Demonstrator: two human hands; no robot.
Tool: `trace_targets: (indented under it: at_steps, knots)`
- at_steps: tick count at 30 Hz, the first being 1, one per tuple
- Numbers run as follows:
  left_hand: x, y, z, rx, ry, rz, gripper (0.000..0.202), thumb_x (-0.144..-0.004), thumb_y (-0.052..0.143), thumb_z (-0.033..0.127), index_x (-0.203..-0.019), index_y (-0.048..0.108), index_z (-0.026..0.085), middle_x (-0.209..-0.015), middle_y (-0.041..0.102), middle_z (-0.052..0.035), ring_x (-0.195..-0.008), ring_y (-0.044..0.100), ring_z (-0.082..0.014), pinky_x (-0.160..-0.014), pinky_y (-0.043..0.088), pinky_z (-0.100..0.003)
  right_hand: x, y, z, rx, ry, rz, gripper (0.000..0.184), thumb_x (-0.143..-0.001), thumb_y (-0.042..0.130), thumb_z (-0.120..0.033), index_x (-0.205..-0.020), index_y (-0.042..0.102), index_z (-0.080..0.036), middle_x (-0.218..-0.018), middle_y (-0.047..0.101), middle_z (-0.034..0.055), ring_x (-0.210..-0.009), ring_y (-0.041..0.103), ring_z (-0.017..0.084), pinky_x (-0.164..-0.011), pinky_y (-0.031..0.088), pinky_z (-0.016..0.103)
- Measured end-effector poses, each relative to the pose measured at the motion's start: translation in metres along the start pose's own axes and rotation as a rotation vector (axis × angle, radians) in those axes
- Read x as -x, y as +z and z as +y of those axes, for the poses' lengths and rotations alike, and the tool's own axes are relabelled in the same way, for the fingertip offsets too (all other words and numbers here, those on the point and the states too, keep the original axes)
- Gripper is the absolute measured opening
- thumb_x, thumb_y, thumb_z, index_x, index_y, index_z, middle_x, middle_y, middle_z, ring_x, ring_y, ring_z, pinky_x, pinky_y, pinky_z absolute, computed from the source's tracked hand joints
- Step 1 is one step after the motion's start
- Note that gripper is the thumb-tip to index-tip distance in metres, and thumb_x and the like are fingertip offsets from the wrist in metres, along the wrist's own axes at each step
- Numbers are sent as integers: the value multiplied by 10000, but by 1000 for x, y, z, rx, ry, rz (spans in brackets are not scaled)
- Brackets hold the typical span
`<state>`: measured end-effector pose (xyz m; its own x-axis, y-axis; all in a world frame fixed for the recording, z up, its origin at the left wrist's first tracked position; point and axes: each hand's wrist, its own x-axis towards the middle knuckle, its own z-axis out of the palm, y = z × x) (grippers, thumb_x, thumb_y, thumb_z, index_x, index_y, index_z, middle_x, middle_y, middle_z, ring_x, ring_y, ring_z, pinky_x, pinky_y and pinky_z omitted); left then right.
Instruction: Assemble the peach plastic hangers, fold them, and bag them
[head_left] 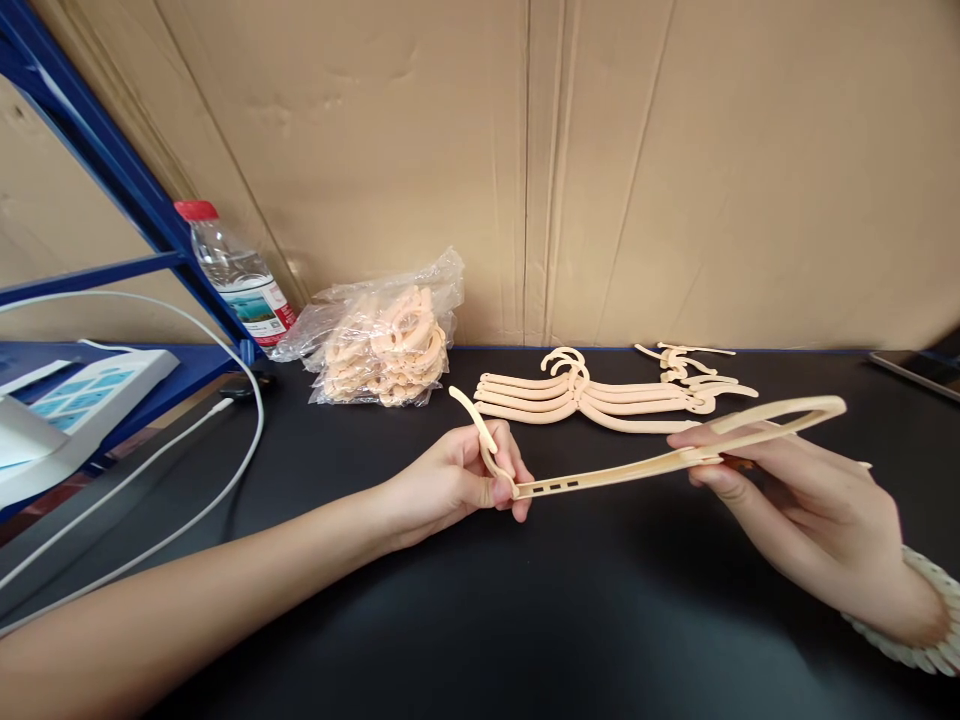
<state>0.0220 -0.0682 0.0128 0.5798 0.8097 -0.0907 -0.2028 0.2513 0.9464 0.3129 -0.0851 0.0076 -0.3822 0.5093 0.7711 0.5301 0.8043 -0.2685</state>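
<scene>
Between my two hands, above the black table, is a beige plastic folding hanger [622, 475], its slotted bar running nearly level. My left hand [457, 480] pinches the left end of the bar, where a slim curved piece sticks up past the fingers. With thumb and fingers, my right hand [810, 510] grips the other end near the joint of a long looped arm, which points right over the hand. Behind them lies a row of similar beige hangers [525, 398] with their hooks upward; the right hand partly covers the row's right end.
A clear plastic bag [386, 340] of beige parts sits at the back, beside a red-capped bottle [240, 270]. Loose beige pieces [686, 360] lie behind the row. White cables [259, 430] cross the left side, near a blue frame [127, 150]. A dark flat device [919, 370] is far right.
</scene>
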Motion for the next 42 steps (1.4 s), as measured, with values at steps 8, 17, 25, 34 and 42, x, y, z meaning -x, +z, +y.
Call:
trace_targets:
  at_steps: [8, 17, 25, 34, 42]
  knots:
    - [2, 0, -4, -21, 56, 26, 281, -698, 809, 158, -696, 528, 165, -698, 662, -4, -628, 619, -142, -639, 417, -282, 3, -2, -3, -19, -64, 12, 339, -851, 583, -39, -1099, 624, -267, -974, 721, 35, -908, 694, 202, -801, 575, 291]
    - [3, 9, -9, -89, 139, 173, 293, -735, 786, 179, -690, 497, 160, -683, 644, 11, -602, 599, -112, -579, 386, -229, 1, -3, -16, 96, 11, -8, 190, -883, 582, -117, -1010, 631, -249, -983, 732, 21, -847, 707, 186, -779, 566, 257]
    - [6, 16, -14, -90, 252, 331, 220, -803, 760, 259, -770, 569, 154, -860, 689, -25, -717, 674, -134, -673, 491, -239, 5, 2, -17, -1, 286, -29, 103, -921, 585, -243, -1013, 621, -272, -915, 703, -10, -733, 671, 149, -679, 551, 234]
    - [10, 25, -8, -117, 248, 568, 168, -767, 770, 260, -757, 659, 135, -748, 632, -9, -680, 641, -125, -630, 482, -221, -8, 7, -6, -216, 647, 133, 182, -864, 664, -377, -1000, 633, -260, -776, 672, -8, -593, 632, 135, -557, 578, 232]
    - [4, -5, 20, -184, 514, 918, 131, -688, 621, 166, -701, 494, 195, -706, 564, 32, -649, 553, -133, -632, 445, -268, -10, 6, 9, -148, 691, 131, 281, -837, 664, -449, -1006, 644, -224, -813, 690, 24, -605, 660, 156, -591, 601, 277]
